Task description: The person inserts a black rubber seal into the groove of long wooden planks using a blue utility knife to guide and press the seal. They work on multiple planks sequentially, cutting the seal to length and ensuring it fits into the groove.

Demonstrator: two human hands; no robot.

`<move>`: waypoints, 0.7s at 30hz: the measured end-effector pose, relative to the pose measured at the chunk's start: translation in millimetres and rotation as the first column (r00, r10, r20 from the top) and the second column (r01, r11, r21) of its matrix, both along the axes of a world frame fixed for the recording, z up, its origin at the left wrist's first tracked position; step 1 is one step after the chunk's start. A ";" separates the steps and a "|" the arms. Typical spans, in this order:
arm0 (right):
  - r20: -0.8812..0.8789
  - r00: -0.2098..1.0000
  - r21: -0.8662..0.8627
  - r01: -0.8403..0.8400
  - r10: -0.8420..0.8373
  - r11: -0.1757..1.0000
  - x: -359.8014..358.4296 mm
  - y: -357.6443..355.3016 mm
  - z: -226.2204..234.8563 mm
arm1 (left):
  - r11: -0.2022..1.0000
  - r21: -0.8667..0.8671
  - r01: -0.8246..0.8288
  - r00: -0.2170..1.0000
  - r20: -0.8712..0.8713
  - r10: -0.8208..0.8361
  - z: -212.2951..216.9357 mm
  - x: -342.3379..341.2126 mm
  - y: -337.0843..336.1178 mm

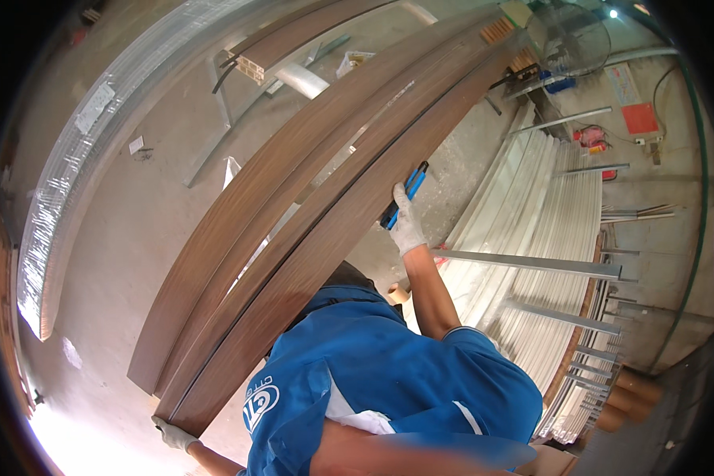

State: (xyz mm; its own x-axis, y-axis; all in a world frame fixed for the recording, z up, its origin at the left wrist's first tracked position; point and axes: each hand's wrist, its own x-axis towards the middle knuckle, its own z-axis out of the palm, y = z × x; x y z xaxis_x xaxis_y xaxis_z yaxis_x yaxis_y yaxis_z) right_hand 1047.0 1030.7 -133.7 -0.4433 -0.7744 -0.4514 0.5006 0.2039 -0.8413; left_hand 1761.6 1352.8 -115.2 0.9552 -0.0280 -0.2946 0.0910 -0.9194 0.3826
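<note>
Board (345, 230) is lying slantwise; left grip (174, 435) is touching its near end, how closed I cannot tell; right grip (406, 226) is holding a blue tool (416, 182) beside its long edge.

Fisheye bends the edges while glare bleaches the lower-left floor (87, 428).

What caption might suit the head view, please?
Left hand at the end of a brown plank, right hand holding a blue tool.

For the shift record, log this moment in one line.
left hand: at end of brown boards | right hand: holding blue tool
</note>
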 end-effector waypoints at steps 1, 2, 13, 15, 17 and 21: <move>-0.011 1.000 -0.021 -0.001 0.000 1.000 -0.4 0.0 1.3 | 1.000 -0.001 -0.011 1.000 0.007 0.011 -0.3 -0.9 0.2; -0.009 1.000 -0.012 0.020 -0.020 1.000 0.4 -1.7 1.8 | 1.000 0.025 -0.014 1.000 0.001 0.014 -0.8 -2.7 0.0; 0.002 1.000 0.014 -0.010 0.010 1.000 -7.0 -24.5 16.4 | 0.995 0.064 -0.083 0.996 0.024 0.081 9.6 -43.0 -6.2; -0.010 1.000 -0.026 -0.001 0.000 1.000 -9.1 -31.4 17.6 | 0.993 0.071 -0.095 0.995 0.035 0.092 8.4 -46.9 -8.0; -0.024 1.000 -0.064 -0.007 0.005 0.998 -12.1 -38.1 15.6 | 0.993 0.063 -0.104 0.994 0.037 0.102 5.6 -49.1 -9.2; -0.031 0.999 -0.035 0.010 -0.011 0.999 -15.0 -40.9 7.3 | 0.991 0.079 -0.112 0.993 0.039 0.109 0.6 -47.3 -9.4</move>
